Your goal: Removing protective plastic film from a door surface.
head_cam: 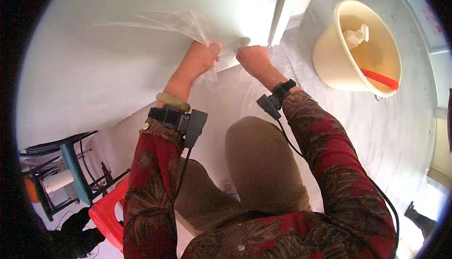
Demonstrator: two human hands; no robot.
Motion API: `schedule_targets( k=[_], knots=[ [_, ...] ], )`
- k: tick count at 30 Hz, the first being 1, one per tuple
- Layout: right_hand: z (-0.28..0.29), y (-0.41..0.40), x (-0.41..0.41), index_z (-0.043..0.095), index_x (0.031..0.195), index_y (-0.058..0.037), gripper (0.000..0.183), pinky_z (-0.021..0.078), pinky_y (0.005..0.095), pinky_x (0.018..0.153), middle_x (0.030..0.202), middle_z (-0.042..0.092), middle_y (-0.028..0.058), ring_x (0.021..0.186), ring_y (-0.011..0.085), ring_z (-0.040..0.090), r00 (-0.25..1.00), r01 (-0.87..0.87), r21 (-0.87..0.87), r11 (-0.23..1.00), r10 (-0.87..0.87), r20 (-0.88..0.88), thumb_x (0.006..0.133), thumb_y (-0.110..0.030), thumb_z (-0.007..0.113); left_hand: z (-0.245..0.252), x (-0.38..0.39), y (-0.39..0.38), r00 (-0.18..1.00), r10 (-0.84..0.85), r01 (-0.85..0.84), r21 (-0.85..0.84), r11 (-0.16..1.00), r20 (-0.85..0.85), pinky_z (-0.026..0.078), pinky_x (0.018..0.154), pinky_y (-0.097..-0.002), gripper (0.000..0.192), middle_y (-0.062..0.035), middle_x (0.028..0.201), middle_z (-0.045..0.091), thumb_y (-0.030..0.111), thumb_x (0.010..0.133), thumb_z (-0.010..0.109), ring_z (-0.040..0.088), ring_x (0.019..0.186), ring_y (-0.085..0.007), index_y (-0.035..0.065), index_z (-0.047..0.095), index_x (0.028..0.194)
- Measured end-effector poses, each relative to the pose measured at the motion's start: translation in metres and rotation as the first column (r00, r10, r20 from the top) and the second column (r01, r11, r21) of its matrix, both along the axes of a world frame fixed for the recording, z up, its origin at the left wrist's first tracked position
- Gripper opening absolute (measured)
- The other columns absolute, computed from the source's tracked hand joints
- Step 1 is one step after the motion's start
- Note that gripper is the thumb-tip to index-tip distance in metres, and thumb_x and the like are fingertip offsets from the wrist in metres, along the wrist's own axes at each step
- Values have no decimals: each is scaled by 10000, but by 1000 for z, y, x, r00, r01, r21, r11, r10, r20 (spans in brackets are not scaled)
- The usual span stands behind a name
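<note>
A bunch of clear plastic film (192, 26) is gathered in my left hand (203, 57), which is closed around it. The film fans out up and to the left across a large pale, smooth panel (106, 54). Faint strands cross the small gap to my right hand (255, 61), closed in a fist near the panel's lower corner. The fingertips of this fist are turned away from view, but it appears to grip the film's edge. More thin, see-through film seems to lie below my right wrist.
To the right stands a cream plastic bucket (328, 54) holding a white pump-top bottle (355, 37) and a red strip-like object (379, 79). At lower left are a red plastic stool (107, 209) and a black metal frame with cables (72, 167). Cords run from both wrist straps.
</note>
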State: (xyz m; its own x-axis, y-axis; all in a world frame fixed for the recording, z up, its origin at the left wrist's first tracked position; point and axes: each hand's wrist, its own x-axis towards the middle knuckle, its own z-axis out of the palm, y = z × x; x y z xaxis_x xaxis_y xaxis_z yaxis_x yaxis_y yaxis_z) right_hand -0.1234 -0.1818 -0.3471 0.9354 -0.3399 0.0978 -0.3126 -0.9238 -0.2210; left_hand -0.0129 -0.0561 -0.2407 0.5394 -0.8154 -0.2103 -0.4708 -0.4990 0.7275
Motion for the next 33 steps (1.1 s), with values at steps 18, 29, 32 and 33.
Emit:
schedule_targets(
  k=[18, 29, 32, 33],
  knots=[
    [24, 1, -34, 609, 713, -10, 147, 506, 440, 620, 715, 622, 183, 710, 344, 630, 959, -218, 9, 976, 216, -185, 777, -93, 506, -7, 31, 30, 997, -54, 46, 147, 988, 50, 462, 620, -365, 324, -128, 670, 625, 299, 779, 515, 601, 619, -255, -7, 619, 752],
    [154, -49, -76, 668, 895, -81, 123, 482, 281, 530, 676, 635, 79, 549, 134, 580, 943, 240, 471, 849, -320, 96, 797, -137, 618, -17, 44, 21, 984, -100, 100, 5, 995, 148, 455, 741, -440, 319, -204, 817, 633, 278, 770, 500, 602, 776, -361, 2, 630, 865],
    [207, -49, -80, 671, 915, -70, 146, 468, 238, 480, 661, 626, 62, 522, 102, 558, 945, 242, 412, 879, -310, 107, 800, -149, 630, -22, 37, 27, 992, -103, 113, -157, 981, 69, 459, 733, -428, 346, -197, 831, 637, 337, 772, 548, 605, 791, -355, 27, 641, 895],
    [225, -47, -79, 650, 954, -59, 169, 442, 203, 475, 671, 601, 23, 524, 73, 517, 942, 283, 413, 866, -332, 51, 819, -153, 612, -21, 37, 25, 992, -119, 123, -237, 964, 29, 462, 727, -420, 365, -189, 826, 639, 371, 769, 576, 608, 790, -349, 39, 648, 902]
  ],
)
